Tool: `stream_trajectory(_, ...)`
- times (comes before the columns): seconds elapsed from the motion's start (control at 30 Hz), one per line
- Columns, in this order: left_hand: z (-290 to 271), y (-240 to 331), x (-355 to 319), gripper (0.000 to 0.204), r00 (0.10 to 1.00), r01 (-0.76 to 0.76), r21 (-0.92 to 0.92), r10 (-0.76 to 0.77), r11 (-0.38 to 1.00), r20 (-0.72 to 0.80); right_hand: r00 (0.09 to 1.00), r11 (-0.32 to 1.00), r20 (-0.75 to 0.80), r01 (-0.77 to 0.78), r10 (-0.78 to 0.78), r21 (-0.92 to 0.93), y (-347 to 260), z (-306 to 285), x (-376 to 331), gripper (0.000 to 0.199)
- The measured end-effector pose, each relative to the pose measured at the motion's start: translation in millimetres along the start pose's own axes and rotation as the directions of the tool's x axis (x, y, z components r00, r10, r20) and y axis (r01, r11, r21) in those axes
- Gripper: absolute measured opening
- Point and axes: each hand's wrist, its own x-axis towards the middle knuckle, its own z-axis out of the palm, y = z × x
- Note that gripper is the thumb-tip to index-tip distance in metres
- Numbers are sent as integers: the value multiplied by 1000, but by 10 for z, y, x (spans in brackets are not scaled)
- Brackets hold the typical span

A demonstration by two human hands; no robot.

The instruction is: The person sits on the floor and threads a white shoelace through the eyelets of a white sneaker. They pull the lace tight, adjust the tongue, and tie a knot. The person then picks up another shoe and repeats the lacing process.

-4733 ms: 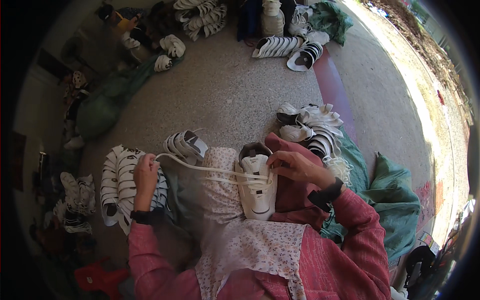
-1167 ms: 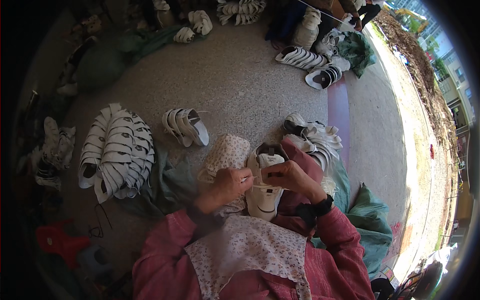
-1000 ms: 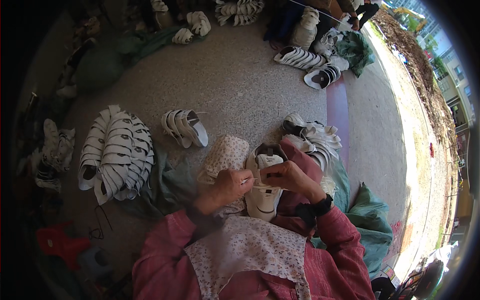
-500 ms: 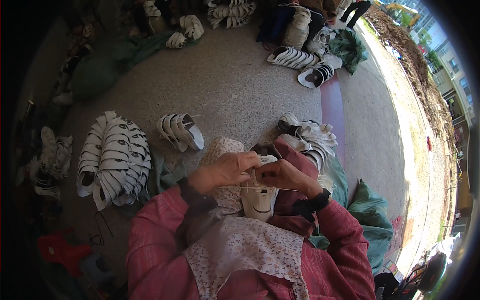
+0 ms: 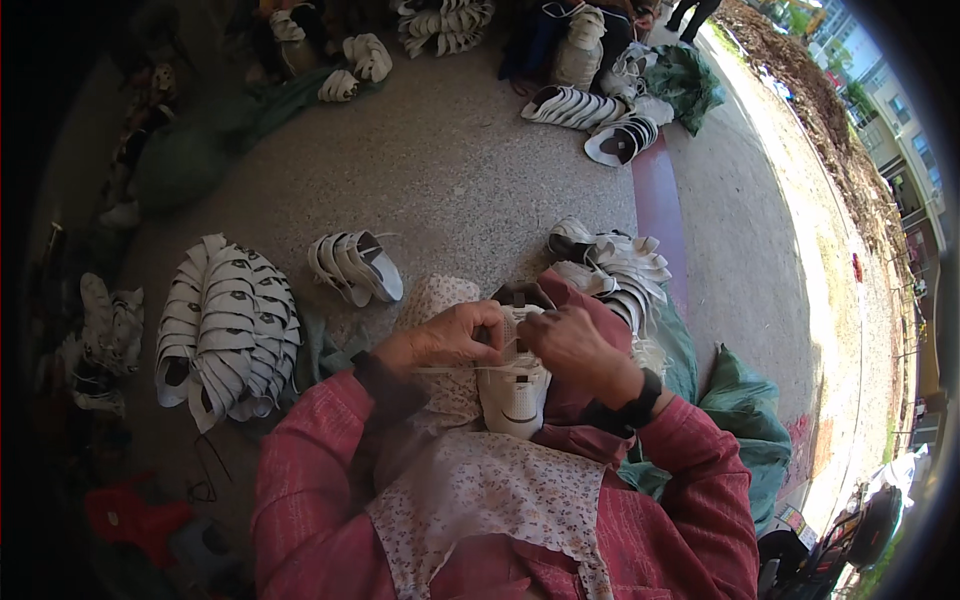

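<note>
A white shoe upper (image 5: 513, 405) lies on my lap, its dark opening away from me. A thin pale shoelace (image 5: 450, 370) runs across it below my fingers. My left hand (image 5: 450, 337) is closed in a pinch at the upper's left side, with the lace beneath it. At the right side, my right hand (image 5: 575, 345) is bent over the eyelet area with its fingers pinched together. The lace's exact path between my fingertips is hidden.
A large nested stack of white shoe uppers (image 5: 228, 330) stands on the floor at left, with a smaller stack (image 5: 355, 268) nearer the middle. More uppers (image 5: 620, 270) lie beyond my right knee. Green sacks (image 5: 742, 430) lie at right. Other people sit at the far side.
My right hand has lifted and turned over the upper, its fingers moving slightly farther away. The lace no longer stretches out to my right wrist. My left hand stays pinched close by.
</note>
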Motion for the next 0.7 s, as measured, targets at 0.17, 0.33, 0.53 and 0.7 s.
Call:
stream_trajectory(0.17, 95, 309, 42, 23, 999, -2, 188, -4, 982, 36, 869, 826, 20, -477, 494, 300, 612, -749, -387, 8)
stream_trajectory(0.33, 213, 106, 101, 18, 999, 28, 325, -20, 945, -27, 906, -397, 177, -11, 384, 918, 382, -556, -402, 25)
stream_trajectory(0.53, 61, 216, 65, 9, 977, 177, 44, -181, 983, 115, 742, -654, -15, 600, 670, 460, 1257, -327, -914, 19)
stream_trajectory(0.7, 30, 150, 132, 9, 974, 131, 18, -132, 991, 183, 450, -390, -57, 824, 891, 412, 2322, -898, -2209, 8)
